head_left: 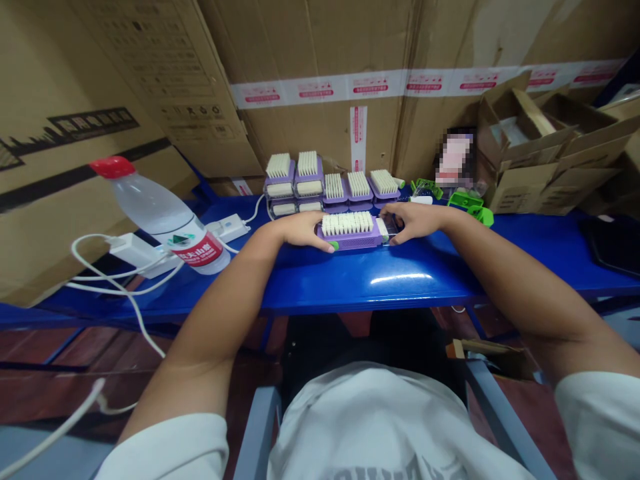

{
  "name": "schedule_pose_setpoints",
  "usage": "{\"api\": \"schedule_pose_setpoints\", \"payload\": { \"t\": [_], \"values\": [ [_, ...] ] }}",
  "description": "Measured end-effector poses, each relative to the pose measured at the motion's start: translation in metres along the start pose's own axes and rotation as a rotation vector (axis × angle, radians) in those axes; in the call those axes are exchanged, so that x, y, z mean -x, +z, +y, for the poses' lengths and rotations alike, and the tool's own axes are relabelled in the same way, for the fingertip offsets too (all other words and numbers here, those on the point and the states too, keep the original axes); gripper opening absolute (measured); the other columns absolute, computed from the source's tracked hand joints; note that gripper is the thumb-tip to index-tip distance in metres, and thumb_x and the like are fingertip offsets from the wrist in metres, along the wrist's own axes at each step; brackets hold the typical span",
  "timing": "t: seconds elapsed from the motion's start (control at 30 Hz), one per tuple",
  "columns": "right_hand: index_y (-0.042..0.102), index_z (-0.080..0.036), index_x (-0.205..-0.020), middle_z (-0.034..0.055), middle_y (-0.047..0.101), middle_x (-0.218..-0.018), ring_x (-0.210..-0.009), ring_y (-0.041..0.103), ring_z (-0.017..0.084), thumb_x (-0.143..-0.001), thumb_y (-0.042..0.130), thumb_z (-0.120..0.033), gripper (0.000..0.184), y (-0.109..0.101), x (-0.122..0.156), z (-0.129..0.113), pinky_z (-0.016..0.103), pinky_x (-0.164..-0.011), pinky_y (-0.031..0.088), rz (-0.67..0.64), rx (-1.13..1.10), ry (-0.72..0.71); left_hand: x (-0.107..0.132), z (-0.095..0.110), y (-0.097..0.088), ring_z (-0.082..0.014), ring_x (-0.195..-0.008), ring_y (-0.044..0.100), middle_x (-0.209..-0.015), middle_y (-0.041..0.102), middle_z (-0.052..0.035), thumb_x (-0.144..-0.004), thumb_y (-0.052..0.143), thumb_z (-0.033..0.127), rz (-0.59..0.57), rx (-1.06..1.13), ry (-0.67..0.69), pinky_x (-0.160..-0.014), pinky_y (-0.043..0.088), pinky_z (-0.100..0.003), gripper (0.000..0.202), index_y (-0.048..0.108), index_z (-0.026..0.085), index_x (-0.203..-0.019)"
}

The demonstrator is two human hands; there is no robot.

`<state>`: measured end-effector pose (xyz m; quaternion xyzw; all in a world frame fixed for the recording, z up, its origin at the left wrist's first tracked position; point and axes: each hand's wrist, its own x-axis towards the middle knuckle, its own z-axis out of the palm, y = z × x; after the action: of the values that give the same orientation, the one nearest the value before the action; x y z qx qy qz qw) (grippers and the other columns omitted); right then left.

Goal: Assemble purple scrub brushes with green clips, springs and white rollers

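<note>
A purple brush (353, 239) with rows of white bristles facing up lies across the blue table in front of me. My left hand (304, 230) grips its left end, thumb beside a small green part. At the other end, my right hand (416, 221) has thumb and fingers curved round a clear plastic piece (392, 228) next to the white band of the brush. Just behind stand more purple brushes: several sit in a row (358, 187), and others are stacked (294, 183) to the left. The fingertips of both hands are partly hidden.
A water bottle (165, 217) with a red cap leans on the left, near white chargers (143, 253) and cables. Green plastic parts (466, 200) and open cardboard boxes (530, 147) are at the right. Large cartons (325, 40) wall the back; a dark flat object (613, 243) lies far right.
</note>
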<state>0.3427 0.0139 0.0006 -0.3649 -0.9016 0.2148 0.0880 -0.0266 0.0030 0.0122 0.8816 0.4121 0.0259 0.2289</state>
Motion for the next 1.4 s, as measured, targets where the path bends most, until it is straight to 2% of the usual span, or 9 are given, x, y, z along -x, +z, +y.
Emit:
{"api": "schedule_pose_setpoints", "payload": {
  "t": [0.27,0.53,0.87,1.4],
  "values": [
    [0.070,-0.020,-0.125,0.0095,0.079,-0.112,-0.090,0.073,0.029,-0.073,0.096,-0.059,0.070,-0.0009,0.0005,0.0009,0.043,-0.082,0.060,0.008,0.007,-0.029,-0.0001,-0.0001,-0.0004,-0.0416,-0.149,0.074,-0.164,0.077,-0.0115,-0.076,0.092,0.072,-0.006,-0.042,-0.005,-0.125,0.057,-0.047,0.096,0.072,0.024,-0.156],
    [0.068,-0.020,-0.122,0.0092,0.078,-0.109,-0.086,0.071,0.028,-0.070,0.096,-0.059,0.071,-0.0018,0.0004,-0.0067,0.043,-0.078,0.059,0.003,0.011,0.011,-0.0004,0.0000,-0.0006,-0.0430,-0.150,0.073,-0.165,0.076,-0.0127,-0.070,0.093,0.073,0.000,0.017,-0.002,-0.128,0.056,-0.049,0.102,0.073,0.023,-0.156],
    [0.069,-0.020,-0.129,0.0106,0.078,-0.113,-0.093,0.073,0.031,-0.072,0.096,-0.065,0.077,-0.0011,-0.0004,-0.0026,0.045,-0.085,0.059,-0.012,0.013,0.011,0.0004,0.0006,-0.0002,-0.0417,-0.150,0.073,-0.165,0.076,-0.0114,-0.072,0.094,0.071,-0.003,0.018,0.007,-0.126,0.056,-0.047,0.096,0.074,0.026,-0.154],
    [0.069,-0.019,-0.130,0.0105,0.079,-0.113,-0.092,0.072,0.029,-0.073,0.096,-0.065,0.077,0.0005,-0.0014,0.0014,0.042,-0.083,0.058,-0.004,0.005,-0.027,0.0001,-0.0001,-0.0002,-0.0415,-0.148,0.074,-0.165,0.077,-0.0117,-0.073,0.094,0.070,-0.001,0.024,0.015,-0.127,0.057,-0.048,0.096,0.073,0.025,-0.155]
  ]
}}
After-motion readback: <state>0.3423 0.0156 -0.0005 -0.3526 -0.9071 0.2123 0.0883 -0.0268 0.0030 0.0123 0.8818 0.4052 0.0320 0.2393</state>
